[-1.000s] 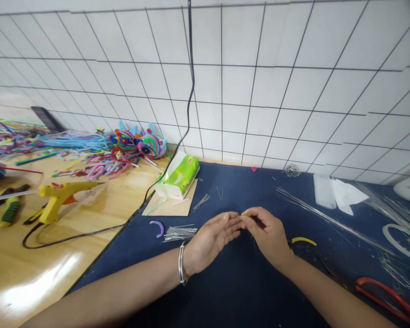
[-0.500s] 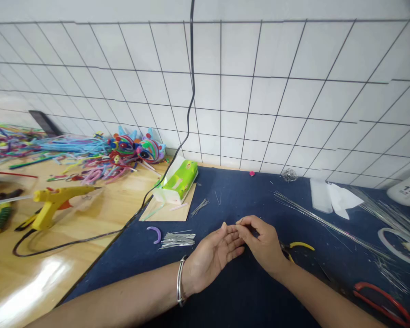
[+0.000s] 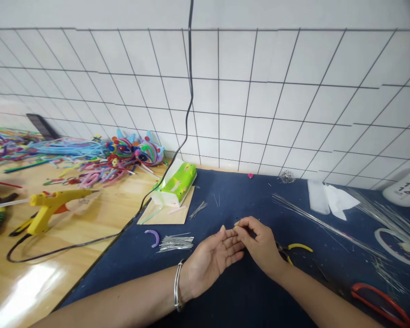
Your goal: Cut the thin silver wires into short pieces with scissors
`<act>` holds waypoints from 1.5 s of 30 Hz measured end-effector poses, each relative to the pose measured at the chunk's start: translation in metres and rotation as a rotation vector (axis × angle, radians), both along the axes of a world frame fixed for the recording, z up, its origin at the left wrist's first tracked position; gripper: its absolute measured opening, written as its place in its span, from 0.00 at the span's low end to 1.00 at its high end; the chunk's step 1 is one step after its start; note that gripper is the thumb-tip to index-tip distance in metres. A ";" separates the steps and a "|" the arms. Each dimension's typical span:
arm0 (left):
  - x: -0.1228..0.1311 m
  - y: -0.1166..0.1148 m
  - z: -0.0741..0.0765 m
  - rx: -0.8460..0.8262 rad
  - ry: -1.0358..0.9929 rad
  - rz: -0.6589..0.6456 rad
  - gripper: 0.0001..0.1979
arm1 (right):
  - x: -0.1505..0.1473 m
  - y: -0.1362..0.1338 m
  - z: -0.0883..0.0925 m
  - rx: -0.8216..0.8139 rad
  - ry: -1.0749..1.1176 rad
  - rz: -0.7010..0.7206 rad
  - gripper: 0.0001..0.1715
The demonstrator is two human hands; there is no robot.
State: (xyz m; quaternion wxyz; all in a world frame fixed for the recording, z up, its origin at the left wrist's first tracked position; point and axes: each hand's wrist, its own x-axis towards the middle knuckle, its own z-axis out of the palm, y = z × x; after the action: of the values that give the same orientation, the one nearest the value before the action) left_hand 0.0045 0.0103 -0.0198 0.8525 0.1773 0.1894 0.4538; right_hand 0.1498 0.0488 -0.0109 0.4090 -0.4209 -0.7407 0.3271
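Palm up, my left hand (image 3: pixel 207 260) lies with its fingers stretched out over the dark blue mat (image 3: pixel 232 300). My right hand (image 3: pixel 261 246) pinches thumb and forefinger together right at the left forefinger's tip. Whatever is in that pinch is too small to make out. Left of my hands lie a pile of short silver wire pieces (image 3: pixel 176 243) and a purple curved piece (image 3: pixel 153 238). Yellow-handled pliers (image 3: pixel 299 247), partly hidden, rest just right of my right hand.
A yellow glue gun (image 3: pixel 54 207) and colourful pipe cleaners (image 3: pixel 68 148) lie on the wooden table at left. A green tissue pack (image 3: pixel 179 182) stands behind my hands. Long wires (image 3: pixel 314 218), a red-handled tool (image 3: pixel 379 300) and a white mug (image 3: pixel 405 189) are at right.
The view has shifted slightly. Both hands keep nearly the same pose, with the right fingertips still at the left forefinger.
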 end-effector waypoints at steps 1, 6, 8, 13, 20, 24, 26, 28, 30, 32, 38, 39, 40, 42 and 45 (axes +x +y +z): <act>0.000 0.000 0.000 -0.007 -0.006 0.003 0.22 | 0.000 0.000 0.001 -0.005 0.001 0.001 0.04; -0.001 0.000 0.000 -0.025 -0.028 0.004 0.23 | 0.001 0.000 0.001 -0.012 0.008 0.010 0.04; 0.000 0.001 0.000 -0.030 -0.029 0.007 0.24 | 0.001 0.000 0.001 -0.020 0.011 0.016 0.04; -0.001 0.002 0.001 -0.040 -0.021 0.004 0.22 | 0.002 0.000 0.001 -0.035 0.011 0.021 0.04; -0.002 -0.001 -0.005 -0.020 0.169 0.024 0.14 | 0.002 0.001 0.002 -0.075 0.017 0.016 0.05; -0.002 -0.002 -0.004 -0.011 0.210 0.048 0.13 | 0.002 0.000 0.004 -0.087 0.032 0.014 0.05; -0.002 -0.002 -0.003 -0.017 0.184 0.058 0.14 | 0.002 -0.001 0.005 -0.088 0.041 0.013 0.05; -0.002 -0.002 -0.002 -0.023 0.160 0.064 0.14 | 0.002 -0.001 0.005 -0.080 0.050 0.011 0.05; -0.003 -0.001 -0.002 -0.031 0.149 0.069 0.14 | 0.002 0.000 0.005 -0.070 0.057 0.013 0.05; -0.002 -0.001 -0.002 -0.039 0.148 0.075 0.14 | 0.002 0.000 0.004 -0.063 0.060 0.015 0.05; -0.002 -0.001 -0.003 -0.018 0.198 0.066 0.12 | 0.003 0.000 0.005 -0.070 0.056 0.019 0.05; -0.002 -0.001 -0.002 -0.005 0.230 0.058 0.11 | 0.003 0.000 0.006 -0.086 0.055 0.024 0.06; -0.003 -0.001 -0.002 0.010 0.268 0.048 0.10 | 0.004 0.000 0.008 -0.105 0.058 0.030 0.06; -0.004 -0.002 0.000 0.049 0.352 0.031 0.10 | 0.006 0.001 0.011 -0.151 0.075 0.042 0.06; -0.006 -0.001 0.004 0.126 0.503 0.045 0.10 | 0.008 0.003 0.015 -0.221 0.137 0.055 0.06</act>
State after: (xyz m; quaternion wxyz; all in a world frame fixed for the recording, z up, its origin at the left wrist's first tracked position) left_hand -0.0012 0.0089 -0.0156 0.7556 0.3329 0.3706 0.4254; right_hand 0.1580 0.0518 0.0037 0.4008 -0.4197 -0.6815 0.4458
